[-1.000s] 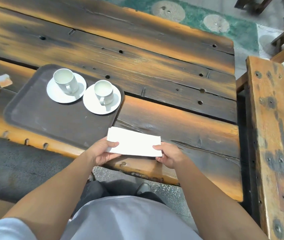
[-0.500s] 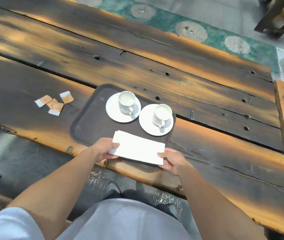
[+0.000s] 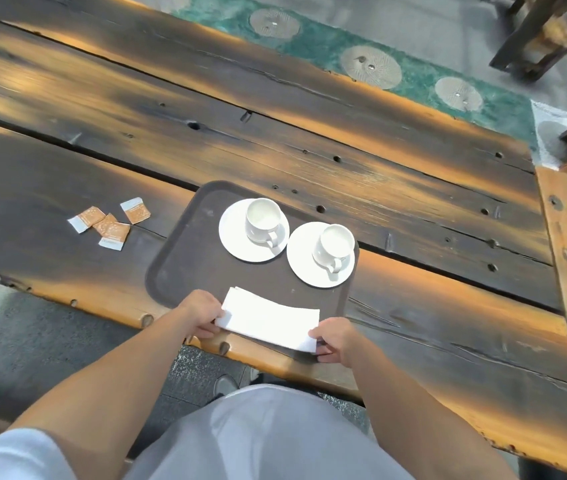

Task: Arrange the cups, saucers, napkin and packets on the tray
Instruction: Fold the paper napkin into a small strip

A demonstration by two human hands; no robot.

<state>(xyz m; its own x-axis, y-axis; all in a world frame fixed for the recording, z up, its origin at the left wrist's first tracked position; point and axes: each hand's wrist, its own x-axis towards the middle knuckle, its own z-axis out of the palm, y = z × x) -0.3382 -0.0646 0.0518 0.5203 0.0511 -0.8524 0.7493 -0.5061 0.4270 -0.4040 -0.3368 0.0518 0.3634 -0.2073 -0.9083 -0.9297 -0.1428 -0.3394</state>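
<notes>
Head view: folded white napkin (image 3: 270, 318) lies at the near edge of the dark tray (image 3: 185, 268), long side running left to right, slightly skewed. Its right near corner reaches the tray's near rim; whether it rests flat on the tray or is held just above it cannot be told.

Left hand (image 3: 202, 315) pinches the napkin's left end, thumb on top, fingers curled under. Right hand (image 3: 332, 339) pinches the right near corner, thumb on top of the paper, fingers tucked below. Both forearms come in from the bottom of the frame.

Farther back on the tray: left saucer (image 3: 231, 237) carrying the left cup (image 3: 263, 218), handle toward the viewer; just beside it to the right, right saucer (image 3: 301, 261) carrying the right cup (image 3: 335, 242), handle also toward the viewer. The saucer rims sit very close, contact not resolvable. Both cups upright.

Packets (image 3: 108, 223): small orange-and-white sachets, in a loose cluster on the table (image 3: 413, 209) left of the tray, apart from it; one lies a little to the right of the others.

Table is dark, weathered planks with orange-lit streaks and holes. Tray sits near the table's near edge. Beyond the far edge, a green patterned strip (image 3: 413, 74) on the floor
</notes>
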